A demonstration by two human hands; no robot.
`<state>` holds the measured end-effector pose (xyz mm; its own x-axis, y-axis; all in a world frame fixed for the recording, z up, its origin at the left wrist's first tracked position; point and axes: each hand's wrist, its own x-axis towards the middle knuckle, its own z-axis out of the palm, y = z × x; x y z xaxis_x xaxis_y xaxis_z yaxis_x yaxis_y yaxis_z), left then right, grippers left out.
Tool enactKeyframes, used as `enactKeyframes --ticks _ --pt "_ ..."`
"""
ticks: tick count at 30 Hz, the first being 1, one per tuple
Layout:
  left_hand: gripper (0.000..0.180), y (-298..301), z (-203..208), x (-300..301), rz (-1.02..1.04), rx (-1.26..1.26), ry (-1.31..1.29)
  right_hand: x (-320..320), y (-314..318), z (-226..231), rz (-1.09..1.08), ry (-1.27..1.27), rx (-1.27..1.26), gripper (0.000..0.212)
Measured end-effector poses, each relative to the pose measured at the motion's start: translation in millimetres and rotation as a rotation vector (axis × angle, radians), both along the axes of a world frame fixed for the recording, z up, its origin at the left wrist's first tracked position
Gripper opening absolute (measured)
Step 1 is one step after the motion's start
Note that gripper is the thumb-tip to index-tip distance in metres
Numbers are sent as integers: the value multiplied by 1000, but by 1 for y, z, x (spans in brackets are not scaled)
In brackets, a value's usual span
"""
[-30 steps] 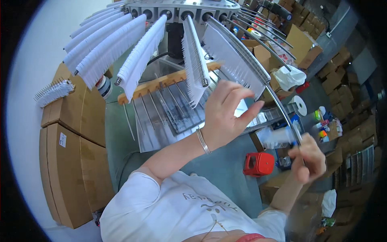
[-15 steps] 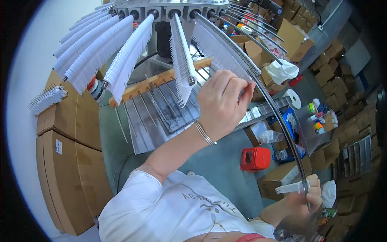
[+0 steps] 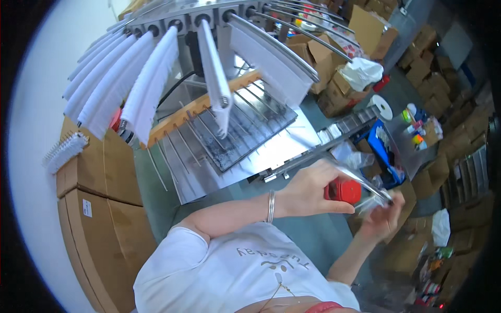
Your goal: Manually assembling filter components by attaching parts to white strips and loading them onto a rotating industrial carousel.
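My left hand (image 3: 308,189) is in the middle, its thumb stretched away from the fingers. Its fingertips are close to the far end of a shiny metal rod (image 3: 357,180); whether they touch it I cannot tell. The near end of the rod is in my right hand (image 3: 383,216), at the right, with fingers closed round it. A pale white strip-like piece (image 3: 369,202) shows beside that hand, smeared by motion. Beyond my hands, a grey metal rack head (image 3: 177,18) bears several rods. Thin white pieces (image 3: 276,65) hang packed along many of them.
Below the rack lies a wooden bar with metal pins (image 3: 201,107) over a dark plate (image 3: 224,156). Cardboard boxes (image 3: 99,219) are stacked at left. A red stool (image 3: 348,191) shows behind my hands, with a blue tray (image 3: 383,156) at right. Bare rods (image 3: 308,34) stick out at far right.
My left hand has come down and right, away from the rack. The rod has left the loaded rod's end and swung lower, and my right hand has moved up and slightly left.
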<state>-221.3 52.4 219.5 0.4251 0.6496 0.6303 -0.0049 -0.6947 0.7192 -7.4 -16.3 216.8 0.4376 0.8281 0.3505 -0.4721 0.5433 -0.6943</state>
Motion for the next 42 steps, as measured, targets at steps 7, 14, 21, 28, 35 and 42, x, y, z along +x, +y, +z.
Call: enactKeyframes --ticks 7,14,21,28,35,42 --pt "38 22 -20 56 -88 -181 -166 -38 74 -16 242 -32 -262 50" --pt "24 74 -27 55 541 -106 -99 -39 40 -17 -50 -1133 112 75" --pt "12 95 -36 75 885 83 -53 -20 22 -24 -306 -1447 397 26" --pt "68 71 -81 50 465 -265 -402 34 76 -46 5 -794 223 30" --pt "37 177 -115 -23 779 -446 -656 34 121 -44 113 -819 209 24" --pt "20 236 -120 -52 688 -423 -961 5 132 -27 60 -911 153 14"
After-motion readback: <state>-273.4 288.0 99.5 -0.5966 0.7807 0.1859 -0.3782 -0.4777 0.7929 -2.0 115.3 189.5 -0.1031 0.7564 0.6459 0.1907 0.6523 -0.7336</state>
